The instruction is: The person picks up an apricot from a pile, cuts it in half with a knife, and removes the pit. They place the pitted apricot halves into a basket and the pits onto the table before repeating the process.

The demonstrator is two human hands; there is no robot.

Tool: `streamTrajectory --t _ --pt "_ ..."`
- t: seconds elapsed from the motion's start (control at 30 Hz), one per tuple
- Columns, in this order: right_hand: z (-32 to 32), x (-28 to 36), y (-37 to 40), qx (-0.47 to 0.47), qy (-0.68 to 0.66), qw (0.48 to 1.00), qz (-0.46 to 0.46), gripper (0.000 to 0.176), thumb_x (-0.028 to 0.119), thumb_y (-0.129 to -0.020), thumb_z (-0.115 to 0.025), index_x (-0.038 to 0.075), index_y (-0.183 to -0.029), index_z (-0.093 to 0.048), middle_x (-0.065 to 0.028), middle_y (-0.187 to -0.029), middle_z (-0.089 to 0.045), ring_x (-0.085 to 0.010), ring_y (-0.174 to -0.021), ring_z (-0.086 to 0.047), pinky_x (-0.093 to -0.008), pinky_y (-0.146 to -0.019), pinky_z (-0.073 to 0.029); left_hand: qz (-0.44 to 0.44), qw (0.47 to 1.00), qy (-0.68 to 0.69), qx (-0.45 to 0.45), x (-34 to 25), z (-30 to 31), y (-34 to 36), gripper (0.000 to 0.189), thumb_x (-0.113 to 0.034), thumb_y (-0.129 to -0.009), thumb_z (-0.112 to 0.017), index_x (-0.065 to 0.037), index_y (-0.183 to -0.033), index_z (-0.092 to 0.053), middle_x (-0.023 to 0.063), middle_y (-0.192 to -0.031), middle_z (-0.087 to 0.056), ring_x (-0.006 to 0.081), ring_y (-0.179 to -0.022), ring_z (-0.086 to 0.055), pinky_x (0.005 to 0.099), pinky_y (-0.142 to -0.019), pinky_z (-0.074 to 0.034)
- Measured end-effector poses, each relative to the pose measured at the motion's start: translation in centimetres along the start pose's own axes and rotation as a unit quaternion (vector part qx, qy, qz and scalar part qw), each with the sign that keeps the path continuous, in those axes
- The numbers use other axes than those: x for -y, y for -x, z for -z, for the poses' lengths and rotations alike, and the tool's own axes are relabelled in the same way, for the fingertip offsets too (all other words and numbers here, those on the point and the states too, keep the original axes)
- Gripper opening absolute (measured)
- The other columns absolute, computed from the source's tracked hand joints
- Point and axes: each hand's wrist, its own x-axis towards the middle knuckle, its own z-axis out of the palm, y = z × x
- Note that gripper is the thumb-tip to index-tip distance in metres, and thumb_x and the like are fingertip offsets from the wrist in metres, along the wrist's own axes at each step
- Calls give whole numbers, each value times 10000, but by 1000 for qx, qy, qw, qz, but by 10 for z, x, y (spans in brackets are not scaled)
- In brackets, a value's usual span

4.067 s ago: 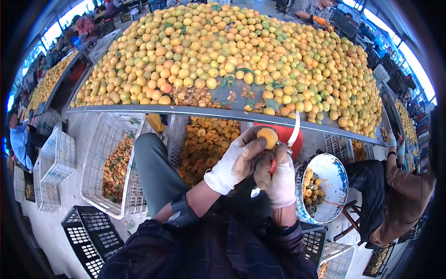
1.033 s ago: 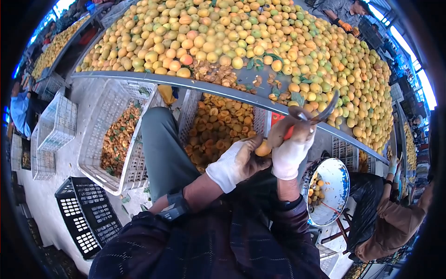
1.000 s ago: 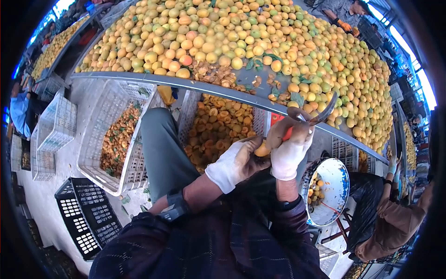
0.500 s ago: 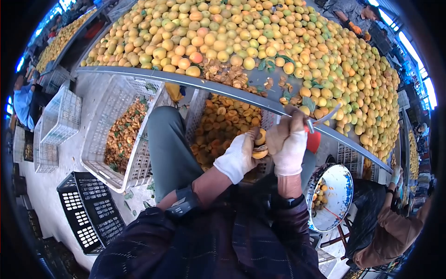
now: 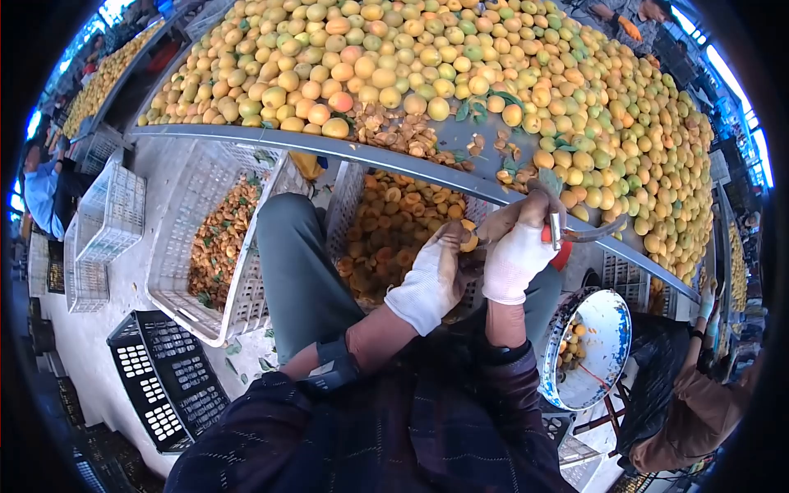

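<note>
My left hand (image 5: 431,275), in a soiled white glove, is closed around an apricot (image 5: 468,237); only part of the orange fruit shows past the fingers. Close beside it on the right, my right hand (image 5: 519,251), gloved too, grips a metal hand tool (image 5: 593,232) with a red part and a curved end pointing right. Its working end near the fruit is mostly hidden by my fingers. Below both hands, a crate (image 5: 345,201) between my knees holds many split apricot halves (image 5: 399,218).
A metal-edged table (image 5: 329,146) heaped with whole apricots (image 5: 394,57) lies ahead. Left stand a white crate (image 5: 177,255) of brownish scraps and a black crate (image 5: 168,378). A white bucket (image 5: 600,353) with some fruit is at right, near another person (image 5: 699,403).
The opened apricot showed two halves and a stone between my hands; now only part of it shows at my left fingers. My right hand has turned, swinging the tool's curved end downward.
</note>
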Motion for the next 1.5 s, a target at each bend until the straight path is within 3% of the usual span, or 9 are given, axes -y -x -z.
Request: streamTrajectory --t 0.17,0.23,0.3,0.4,0.63,0.93,1.17,1.23,1.5 --pt "5 -17 -8 -6 157 942 296 183 150 -941 -485 8 -1013 -575 -43 -675 -531 -139 -537 -506 -239 -508 -395 -14 998 49 -34 11 -9 -3 123 -245 -936 -532 -123 -922 -533 33 -822 -534 173 -718 -541 307 -624 -482" --pt "16 -12 -16 48 -317 937 -139 199 222 -938 -526 45 -879 -594 17 -518 -398 -74 -399 -382 -246 -372 -310 -5 998 52 -19 12 -6 -1 85 -200 -916 -540 -125 -881 -521 25 -803 -525 158 -660 -524 295 -593 -474" --pt "11 -27 -16 -11 -220 965 -144 237 240 -930 -535 61 -777 -564 29 -497 -364 -70 -375 -345 -252 -342 -280 16 998 28 -46 14 -8 -4 102 -200 -910 -536 -123 -851 -505 22 -775 -507 153 -634 -518 304 -582 -476" --pt "2 -44 -12 -40 -17 976 214 228 231 -927 -537 80 -756 -553 31 -496 -368 -70 -376 -349 -252 -341 -279 -2 994 33 -103 21 -10 -1 117 -183 -902 -525 -121 -810 -489 29 -759 -470 163 -640 -487 317 -583 -461" --pt "35 -50 -20 80 -495 822 -271 251 335 -948 -528 101 -861 -551 57 -482 -277 -59 -343 -236 -233 -319 -202 84 990 116 7 1 -3 12 191 -258 -953 -519 -70 -931 -493 73 -837 -505 194 -675 -515 303 -622 -478" --pt "56 -16 -4 319 52 943 -82 142 126 -885 -568 12 -941 -630 -35 -759 -597 -94 -698 -550 -248 -617 -442 -22 975 -186 116 -56 -1 26 517 35 -814 -495 -81 -1310 -408 116 -956 -618 142 -660 -553 249 -523 -422" --pt "54 -23 5 229 45 953 -196 204 99 -815 -628 9 -998 -628 3 -722 -582 -44 -653 -523 -201 -589 -409 -250 828 -499 51 -109 -26 -3 560 -6 -750 -551 6 -1300 -444 126 -1089 -620 149 -733 -614 245 -600 -496" --pt "55 -43 13 277 131 949 -74 299 103 -792 -668 -4 -1061 -592 -43 -807 -620 -72 -706 -551 -232 -653 -456 -471 522 -709 -52 -124 -32 -32 459 -76 -764 -588 -20 -1217 -543 143 -1142 -608 264 -1031 -596 300 -886 -464" --pt "82 -22 10 198 -181 866 -421 370 105 -853 -590 5 -1199 -507 -9 -612 -474 -99 -389 -429 -254 -356 -340 -419 471 -767 123 -57 -127 -130 254 -77 -771 -558 -113 -986 -688 108 -990 -668 290 -952 -623 358 -837 -490"
